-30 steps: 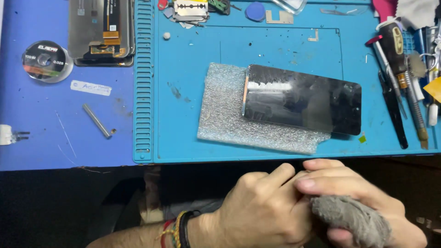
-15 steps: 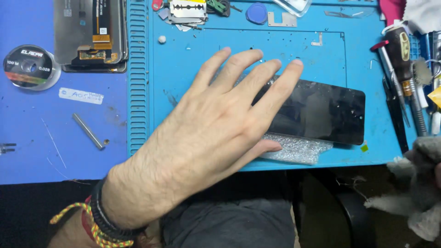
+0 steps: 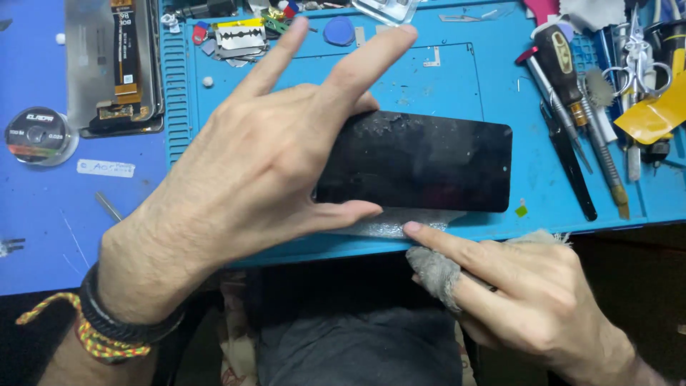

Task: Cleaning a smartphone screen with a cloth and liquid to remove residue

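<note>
A black phone screen [image 3: 429,161] lies flat on a piece of grey foam [image 3: 400,223] on the blue work mat [image 3: 457,78]. My left hand [image 3: 264,164] grips the screen's left end, thumb on its near edge and fingers spread over the far edge. My right hand [image 3: 529,293] is at the mat's front edge, holding a grey cloth [image 3: 436,268] under its fingers. Its index fingertip touches the foam just below the screen.
Screwdrivers [image 3: 564,71], tweezers, scissors [image 3: 636,57] and a yellow tape piece [image 3: 657,114] lie at the right. A razor blade [image 3: 239,36], a blue pick [image 3: 339,30] and small parts sit at the back. A phone frame [image 3: 114,64] and wire spool [image 3: 39,134] are on the left.
My left hand has gone from lying flat over the screen to gripping its left end. My right hand with the cloth came in from the right to the foam's front edge.
</note>
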